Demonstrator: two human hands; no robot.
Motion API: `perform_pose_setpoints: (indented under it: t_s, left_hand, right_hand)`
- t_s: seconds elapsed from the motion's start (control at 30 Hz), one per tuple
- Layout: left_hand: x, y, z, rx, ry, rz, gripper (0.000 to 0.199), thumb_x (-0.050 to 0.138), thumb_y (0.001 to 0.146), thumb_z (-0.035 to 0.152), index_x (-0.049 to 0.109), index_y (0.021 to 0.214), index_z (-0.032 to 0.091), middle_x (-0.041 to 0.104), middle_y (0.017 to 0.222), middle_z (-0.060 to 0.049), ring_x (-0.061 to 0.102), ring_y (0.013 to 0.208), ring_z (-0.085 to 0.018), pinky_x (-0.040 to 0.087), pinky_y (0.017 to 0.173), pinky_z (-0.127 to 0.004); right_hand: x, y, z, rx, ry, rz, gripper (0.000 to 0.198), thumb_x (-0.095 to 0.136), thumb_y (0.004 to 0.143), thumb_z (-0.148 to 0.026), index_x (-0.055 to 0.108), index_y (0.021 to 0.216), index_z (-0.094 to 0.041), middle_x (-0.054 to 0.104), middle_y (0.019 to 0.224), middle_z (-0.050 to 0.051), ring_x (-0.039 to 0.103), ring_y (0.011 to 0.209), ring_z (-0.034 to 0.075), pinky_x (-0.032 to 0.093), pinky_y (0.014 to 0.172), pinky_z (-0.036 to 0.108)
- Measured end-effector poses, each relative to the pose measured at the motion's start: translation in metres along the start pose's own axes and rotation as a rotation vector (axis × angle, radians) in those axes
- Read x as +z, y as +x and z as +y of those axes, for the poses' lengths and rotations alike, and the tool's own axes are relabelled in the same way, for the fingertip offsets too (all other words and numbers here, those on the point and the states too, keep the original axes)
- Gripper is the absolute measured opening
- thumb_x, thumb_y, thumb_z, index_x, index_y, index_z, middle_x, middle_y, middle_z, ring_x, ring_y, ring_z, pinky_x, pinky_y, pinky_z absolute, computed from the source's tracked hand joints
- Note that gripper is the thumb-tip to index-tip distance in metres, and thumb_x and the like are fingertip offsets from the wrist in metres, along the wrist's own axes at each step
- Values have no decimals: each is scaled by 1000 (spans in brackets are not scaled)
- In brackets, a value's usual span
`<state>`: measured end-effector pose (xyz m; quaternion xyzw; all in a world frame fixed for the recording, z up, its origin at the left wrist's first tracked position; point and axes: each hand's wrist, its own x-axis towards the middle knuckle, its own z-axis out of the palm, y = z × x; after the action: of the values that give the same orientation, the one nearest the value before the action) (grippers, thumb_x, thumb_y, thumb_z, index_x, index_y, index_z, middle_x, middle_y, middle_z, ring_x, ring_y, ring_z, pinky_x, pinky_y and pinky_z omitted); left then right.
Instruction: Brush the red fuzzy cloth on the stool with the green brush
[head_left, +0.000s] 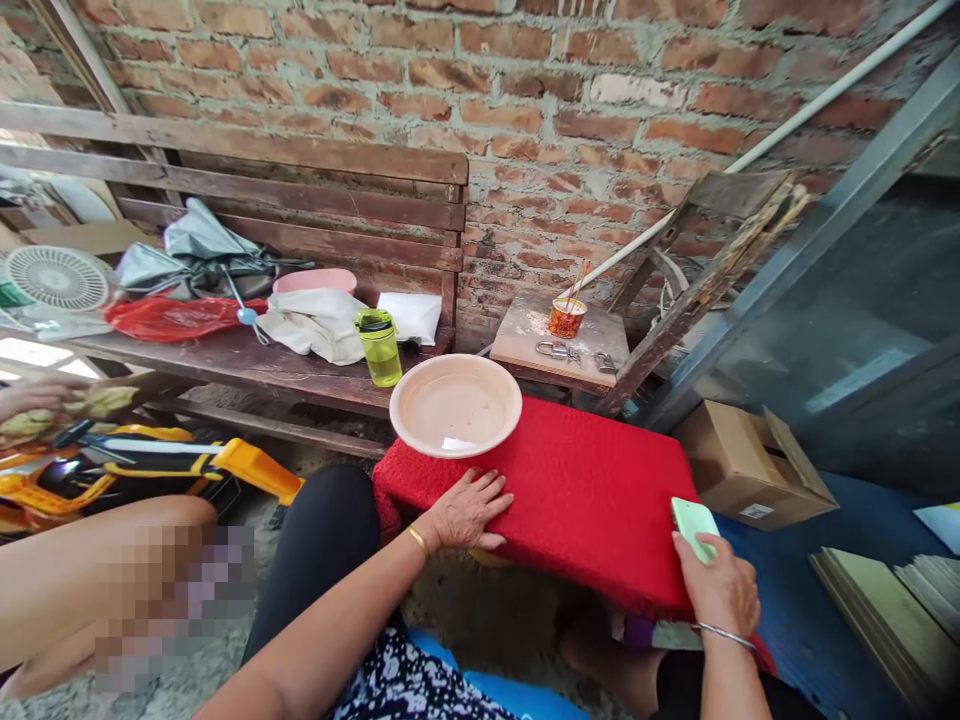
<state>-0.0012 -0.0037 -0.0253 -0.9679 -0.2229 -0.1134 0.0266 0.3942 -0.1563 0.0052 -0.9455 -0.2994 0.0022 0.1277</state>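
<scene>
So, my right hand (720, 585) is closed on a mint-green phone (696, 527), thumb on one side and fingers curled about its near end, right at the right edge of the red-covered table (592, 480). A silver bangle (726, 635) circles that wrist. My left hand (466, 510) grasps nothing: it lies palm down on the near edge, toward the left corner, fingers loosely spread. Its fingertips stop just beside a pale basin (455, 405) at the far left corner; I can't tell whether one brushes the rim.

To manage this hold well, I'd want light, even pressure on the phone's sides, enough that it can't slip off the right edge, and I'd favour distance from the basin, which seems to contain shallow water. The left palm does best pressing straight down; a sideways pull on the covering might, I judge, shift the basin and slop it.

Beyond the far edge, a small side table (514, 345) bears a patterned cup (566, 318) with sticks in it, and a padlock (555, 350) nearer the front edge. On the wooden bench (187, 365), a green bottle (381, 350) stands by the front edge, toward the right end. A carton (739, 470) sits past the table's right edge. Far left, another person's hand (34, 397) shows.
</scene>
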Motion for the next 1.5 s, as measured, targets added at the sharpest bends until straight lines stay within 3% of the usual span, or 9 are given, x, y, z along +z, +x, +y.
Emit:
perform_pose_setpoints:
  t_s: [0.37,0.63,0.77,0.87,0.97,1.13,1.23,1.33,1.5]
  left_hand:
    - [3,4,-8,-34,-67,-158,83,55,83,73,37,152,29,32,160,-13,32,143,-38,28,112,-59]
    - [-5,11,-10,-10,-33,-305,88,55,84,72,34,154,23,32,158,-20,28,144,-43,28,109,-66]
    - [-8,11,-6,-10,-4,-332,88,60,83,66,35,154,20,33,157,-22,28,144,-44,27,111,-66]
    - [-10,11,-3,-49,11,-350,87,65,82,61,36,153,20,32,158,-21,28,145,-43,26,112,-65]
    - [-12,11,0,-60,0,-341,84,64,82,60,37,153,23,33,158,-20,28,145,-42,27,113,-65]
    - [-11,11,0,-73,-3,-347,87,67,80,59,36,153,24,32,158,-20,27,145,-42,27,113,-65]
    - [-8,10,-2,-73,-25,-337,87,64,82,63,34,154,24,31,159,-19,26,146,-42,25,113,-66]
    - [-8,12,-4,-59,-37,-338,88,61,82,66,34,154,23,31,159,-20,26,145,-43,25,112,-67]
    - [-18,19,-5,20,-6,-385,96,63,79,69,33,154,17,33,156,-26,29,144,-45,26,112,-64]
  right_hand:
    - [-12,14,-24,-122,2,-206,54,48,82,-64,66,115,-25,61,85,9,65,81,28,48,74,37]
    - [-4,-33,-152,-562,237,-232,27,68,78,-43,69,99,-27,59,91,3,60,79,18,39,66,26]
    - [13,-48,-191,-647,281,-242,27,72,76,-40,70,101,-30,59,95,0,59,83,15,38,70,24]
    - [19,-33,-183,-619,247,-240,26,72,75,-38,71,100,-30,60,98,1,60,86,17,40,73,25]
    - [13,2,-141,-497,173,-219,30,67,79,-40,70,105,-27,60,98,6,62,88,21,44,76,30]
    - [-7,67,-46,-127,73,-176,46,56,82,-57,68,115,-26,61,96,10,65,89,26,49,79,37]
    - [-8,77,-21,51,125,-120,54,53,80,-66,68,115,-28,61,95,11,65,86,27,50,78,39]
    - [-3,62,-37,-3,271,-88,54,54,80,-62,68,115,-23,60,91,11,64,84,28,50,80,40]
    - [13,17,-111,-327,443,-94,45,60,78,-47,68,114,-20,58,91,7,61,86,24,49,82,35]
